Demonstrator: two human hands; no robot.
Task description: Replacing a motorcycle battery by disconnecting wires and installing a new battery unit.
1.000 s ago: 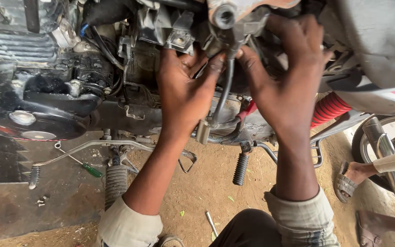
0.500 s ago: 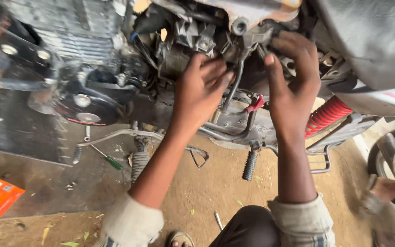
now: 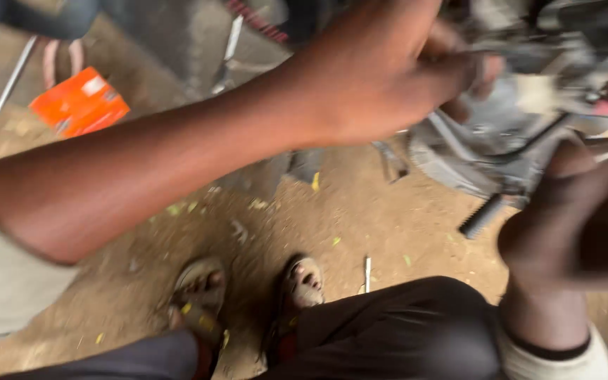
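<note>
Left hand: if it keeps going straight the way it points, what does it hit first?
The left hand points right, toward the grey motorcycle engine parts. Its fingers already look at or on that metalwork, so that comes first. The frame is motion-blurred, so exact contact and depth are unclear.

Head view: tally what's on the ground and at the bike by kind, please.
Hands: 2, left, right
Sandalled feet: 2
Orange box: 1
Footpeg: 1
Metal rod: 1
Total: 7
</note>
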